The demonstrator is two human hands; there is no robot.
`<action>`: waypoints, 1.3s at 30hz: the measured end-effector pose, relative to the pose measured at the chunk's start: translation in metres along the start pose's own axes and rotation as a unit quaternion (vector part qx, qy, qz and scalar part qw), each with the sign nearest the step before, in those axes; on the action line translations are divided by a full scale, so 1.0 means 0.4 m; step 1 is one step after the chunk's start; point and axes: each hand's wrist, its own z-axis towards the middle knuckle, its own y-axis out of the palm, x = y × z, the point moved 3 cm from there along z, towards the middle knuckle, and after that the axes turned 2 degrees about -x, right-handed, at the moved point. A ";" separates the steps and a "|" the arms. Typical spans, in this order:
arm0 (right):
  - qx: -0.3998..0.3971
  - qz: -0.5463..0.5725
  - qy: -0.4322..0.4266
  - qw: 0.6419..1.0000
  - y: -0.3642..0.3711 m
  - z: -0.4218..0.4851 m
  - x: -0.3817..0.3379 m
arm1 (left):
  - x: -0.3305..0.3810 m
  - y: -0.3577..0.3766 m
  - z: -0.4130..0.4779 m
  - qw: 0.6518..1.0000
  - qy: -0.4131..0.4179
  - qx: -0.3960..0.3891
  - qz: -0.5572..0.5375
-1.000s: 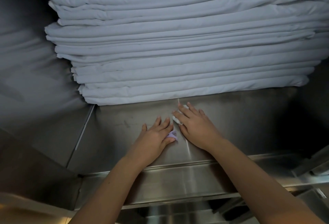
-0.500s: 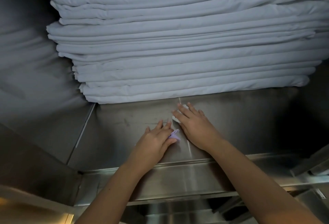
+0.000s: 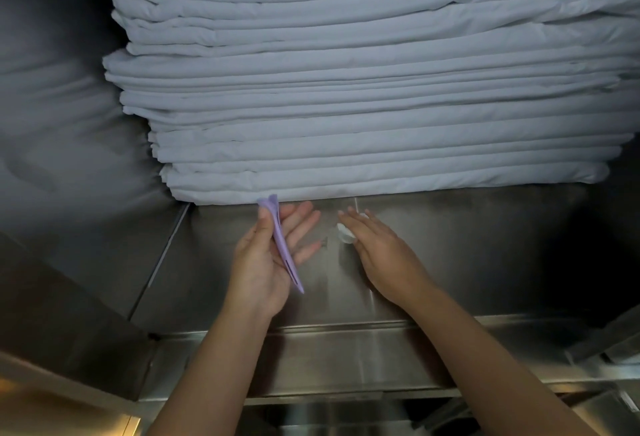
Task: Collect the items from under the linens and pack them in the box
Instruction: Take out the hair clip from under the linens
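Up off the steel since half a second ago with the left hand (image 3: 263, 262), rolled palm-up. Out into plain sight with the long lilac plastic hair clip (image 3: 282, 252), seen before only as a sliver under the fingers. No change for the right hand (image 3: 381, 248), flat in the same spot.

Filling the top of the view: a tall stack of folded white linens (image 3: 363, 89), cut off at the top and right edges, so no telling its full height or width. Below it, a brushed stainless-steel shelf (image 3: 485, 255), dark and hard to read at the far right. Off to the left, a hazy grey rippled surface (image 3: 52, 123), either cloth or a reflection in a steel wall, cannot tell which. Nearer the camera, a shiny steel front ledge (image 3: 346, 356), with only murky shapes beneath.

On to the hands. Left: pinching the clip by its wide end with the thumb, other fingers spread straight, narrow tip poking out past the heel of the palm. Held clear of the shelf, wide end right at the bottom sheet, touching or not, cannot tell. Right: fingers straight, pressed down on the shelf, gripping nothing. Peeking out beside its index finger, a small white crumpled-looking item (image 3: 344, 233), mostly covered, too hidden to name.
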 end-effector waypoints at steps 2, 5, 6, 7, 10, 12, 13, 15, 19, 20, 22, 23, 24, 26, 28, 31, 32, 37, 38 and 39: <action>0.027 0.074 -0.006 0.997 -0.007 0.000 -0.002 | -0.010 0.001 -0.006 0.998 -0.039 0.000 -0.057; 0.051 0.183 -0.011 0.982 -0.015 0.002 -0.006 | -0.021 0.005 -0.017 0.992 -0.069 -0.010 -0.105; 0.053 0.230 -0.006 0.972 -0.018 0.004 -0.009 | -0.021 0.007 -0.022 0.991 -0.072 -0.014 -0.109; 0.057 0.285 0.003 0.957 -0.021 0.007 -0.012 | -0.022 0.010 -0.026 0.991 -0.075 -0.020 -0.113; 0.072 0.473 0.045 0.877 -0.019 0.021 -0.018 | -0.019 0.017 -0.045 0.989 -0.076 -0.035 -0.120; 0.059 0.610 0.077 0.786 -0.007 0.031 -0.020 | -0.017 0.017 -0.061 0.988 -0.071 -0.041 -0.128; 0.039 0.676 0.087 0.731 -0.001 0.036 -0.025 | -0.015 0.016 -0.070 0.988 -0.068 -0.041 -0.129; -0.015 0.760 0.092 0.643 0.006 0.042 -0.042 | -0.012 0.011 -0.090 0.989 -0.060 -0.035 -0.131; -0.105 0.810 0.127 0.562 0.026 0.043 -0.078 | -0.002 -0.005 -0.134 0.990 -0.039 -0.021 -0.137; -0.125 0.814 0.130 0.552 0.029 0.040 -0.088 | 0.001 -0.012 -0.146 0.990 -0.034 -0.017 -0.139; -0.159 0.818 0.128 0.538 0.033 0.036 -0.108 | 0.008 -0.026 -0.172 0.990 -0.019 -0.010 -0.141; -0.172 0.819 0.122 0.533 0.033 0.032 -0.118 | 0.010 -0.032 -0.187 0.989 -0.011 -0.008 -0.145; -0.184 0.821 0.113 0.528 0.035 0.028 -0.128 | 0.012 -0.039 -0.202 0.989 -0.004 -0.008 -0.149; -0.198 0.826 0.097 0.519 0.040 0.018 -0.152 | 0.019 -0.049 -0.235 0.989 0.011 -0.012 -0.150; -0.199 0.822 0.096 0.524 0.049 0.006 -0.174 | 0.030 -0.056 -0.270 0.987 0.025 -0.029 -0.159; -0.196 0.808 0.112 0.544 0.068 -0.019 -0.209 | 0.047 -0.071 -0.333 0.982 0.035 -0.051 -0.180; -0.194 0.806 0.114 0.547 0.072 -0.032 -0.224 | 0.052 -0.078 -0.356 0.980 0.039 -0.054 -0.185; -0.172 0.729 0.060 0.660 0.101 -0.123 -0.312 | 0.060 -0.143 -0.488 0.983 0.069 0.027 -0.166; -0.164 0.691 0.039 0.703 0.107 -0.146 -0.337 | 0.061 -0.158 -0.518 0.983 0.074 0.045 -0.163; -0.154 0.647 0.009 0.747 0.110 -0.169 -0.364 | 0.061 -0.172 -0.550 0.981 0.079 0.059 -0.165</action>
